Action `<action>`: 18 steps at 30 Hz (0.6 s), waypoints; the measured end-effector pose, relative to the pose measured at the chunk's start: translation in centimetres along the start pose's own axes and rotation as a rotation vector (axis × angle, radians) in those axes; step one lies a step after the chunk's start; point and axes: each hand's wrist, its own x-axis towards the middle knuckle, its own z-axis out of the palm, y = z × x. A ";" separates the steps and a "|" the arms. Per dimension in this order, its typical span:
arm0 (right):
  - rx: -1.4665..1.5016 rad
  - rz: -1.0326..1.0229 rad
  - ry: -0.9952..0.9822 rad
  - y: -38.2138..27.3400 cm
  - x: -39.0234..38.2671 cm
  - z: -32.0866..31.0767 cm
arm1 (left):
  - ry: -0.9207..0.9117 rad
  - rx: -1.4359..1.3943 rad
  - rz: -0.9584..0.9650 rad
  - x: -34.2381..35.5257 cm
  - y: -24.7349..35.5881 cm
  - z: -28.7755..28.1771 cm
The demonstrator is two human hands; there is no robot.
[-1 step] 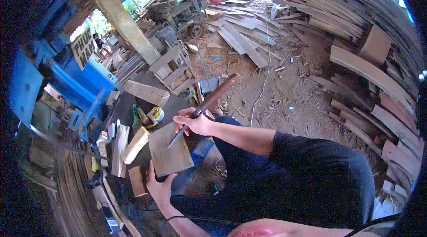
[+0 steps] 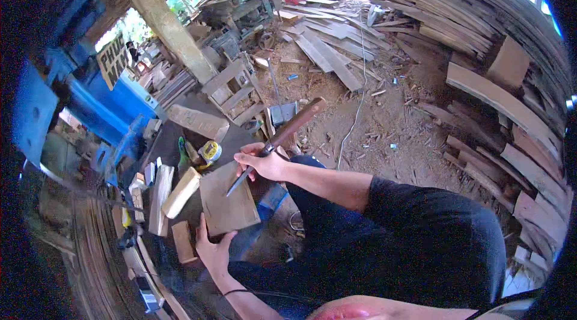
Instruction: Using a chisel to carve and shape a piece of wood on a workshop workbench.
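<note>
My right hand (image 2: 264, 164) is closed round a long tool with a thick brown wooden handle (image 2: 299, 120) and a slim, tapering metal blade (image 2: 238, 181). The blade slants down to the left, its tip at the face of a flat, square wooden board (image 2: 228, 209). Whether the tip touches the wood I cannot tell. At the board's near edge my left hand (image 2: 214, 251) grips it, with the fingers spread along the side. Left of the board lie a pale wood block (image 2: 181, 192) and a smaller brown block (image 2: 184, 242). A yellow tape measure (image 2: 210, 151) rests beyond it.
A dark work surface (image 2: 159, 155) carries the blocks, a longer wood piece (image 2: 198, 122) and a green-handled tool (image 2: 183, 153). Blue machinery (image 2: 114, 103) stands at left. Stacked planks (image 2: 445, 13) line the right side. A white cable (image 2: 363, 79) crosses the chip-strewn floor.
The view has shifted very slightly. Both hands keep their holds, and the blade tip stays over nearly the same spot on the board.
</note>
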 end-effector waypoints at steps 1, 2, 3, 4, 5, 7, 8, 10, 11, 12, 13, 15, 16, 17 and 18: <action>-0.002 -0.025 0.007 0.3 0.0 0.4 | 0.022 -0.002 0.016 -0.3 0.4 -0.3; -0.002 -0.048 0.011 0.5 0.2 0.6 | 0.046 -0.001 0.030 -0.2 0.9 -0.6; -0.053 0.003 0.032 2.4 0.5 -1.1 | -0.006 -0.028 -0.019 0.7 1.1 0.5; -0.127 0.014 0.011 2.3 0.5 -1.1 | 0.003 0.022 -0.030 0.9 0.7 0.4; -0.157 -0.018 0.009 2.1 0.5 -1.5 | -0.006 0.031 -0.017 1.1 0.6 0.5; -0.155 -0.055 -0.049 1.3 0.8 -1.0 | 0.023 0.104 0.010 1.1 0.3 -0.2; -0.137 -0.070 -0.079 0.9 0.9 -1.1 | 0.040 0.076 0.005 1.3 0.6 -0.1; -0.198 -0.120 -0.115 0.2 0.7 -0.7 | 0.088 0.050 -0.012 1.5 0.2 0.0; -0.273 -0.152 -0.153 0.5 0.7 -1.1 | 0.096 0.064 -0.044 1.7 0.5 0.2; -0.350 -0.189 -0.191 0.8 0.7 -1.5 | 0.104 0.074 -0.072 1.7 0.4 0.1; -0.468 -0.148 -0.203 -0.1 0.1 -1.2 | 0.123 0.075 -0.094 1.6 0.2 0.2; -0.418 -0.171 -0.259 0.5 0.0 -0.8 | 0.180 0.083 0.007 1.2 -0.4 0.4; -0.370 -0.197 -0.280 0.5 -0.2 -0.6 | 0.192 0.077 -0.003 1.0 -0.4 0.3; -0.309 -0.144 -0.280 0.2 -0.5 -0.3 | 0.178 0.060 -0.009 0.9 -0.4 0.3; -0.318 -0.140 -0.293 0.3 -0.2 -0.3 | 0.163 0.041 -0.015 0.9 -0.4 0.3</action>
